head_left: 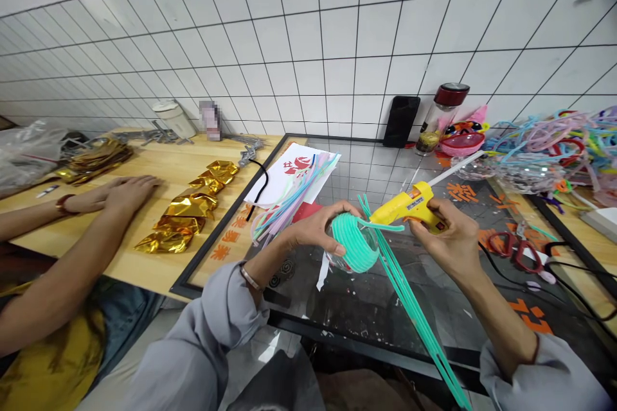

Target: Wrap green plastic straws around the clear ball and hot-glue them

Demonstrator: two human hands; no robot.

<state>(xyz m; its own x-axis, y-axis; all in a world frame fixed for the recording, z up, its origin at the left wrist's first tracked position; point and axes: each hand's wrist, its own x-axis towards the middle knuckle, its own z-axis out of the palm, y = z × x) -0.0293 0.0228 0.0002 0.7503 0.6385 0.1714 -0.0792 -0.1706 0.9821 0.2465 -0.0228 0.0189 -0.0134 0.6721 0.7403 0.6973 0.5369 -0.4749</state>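
My left hand [324, 229] is closed around a clear rounded container wrapped in coils of turquoise pipe cleaner [354, 245]. One loose end of the pipe cleaner sticks out to the right from its top. My right hand [449, 236] grips a yellow hot glue gun [407, 205], its nozzle pointing left at the top of the wrapped container. A white glue stick [456, 168] juts from the gun's back. Below and between my hands lies a bundle of straight turquoise pipe cleaners [414, 308], running over the table's front edge. A white strip [322, 271] hangs beneath the container.
Pastel pipe cleaners [294, 196] lie on white paper [263, 189]. Red-handled scissors [517, 250] and a black cord [578, 282] are at right. A phone [402, 121], a bottle [441, 119] and a pipe cleaner heap [554, 141] line the back. Another person's hands [128, 196] rest left, near gold foil [190, 209].
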